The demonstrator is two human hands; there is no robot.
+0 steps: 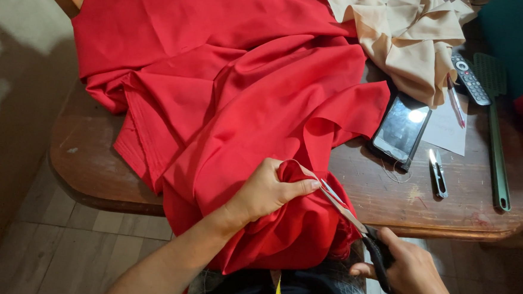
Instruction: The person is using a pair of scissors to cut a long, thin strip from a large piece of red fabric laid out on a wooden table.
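Two hands (left hand (265,192), right hand (413,274)), one scissors (353,220), red fabric (229,85)

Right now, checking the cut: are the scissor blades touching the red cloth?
Touching. The head view shows the scissors in the right hand, blade tips meeting the red cloth edge pinched by the left hand.

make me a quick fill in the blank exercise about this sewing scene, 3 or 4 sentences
1. The right hand holds a pair of ____ with black handles.
2. The left hand pinches a fold of the ____ fabric at the blades.
3. On the wooden table, the phone lies beside a small thread ____.
4. The cloth bunched at the table's far edge is ____ in colour.

Missing words: scissors; red; snipper; beige
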